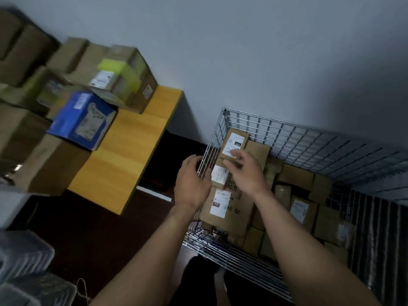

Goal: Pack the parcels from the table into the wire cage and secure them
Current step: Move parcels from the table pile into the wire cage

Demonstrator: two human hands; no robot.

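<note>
Left hand (192,184) at the cage (287,129) wall and right hand (245,171) over the packed parcels (231,208) are apart, fingers relaxed, holding nothing. More boxes (81,120) (blurred) sit on the worktop (132,140). Risk: uneven stacking lets upper parcels topple or prevents securing.

Plain grey wall (242,51), dark floor (88,228), yellow wooden table (132,140), dim light.

Parcels (227,208) fill the wire cage (309,140), right of the table (132,140).
</note>
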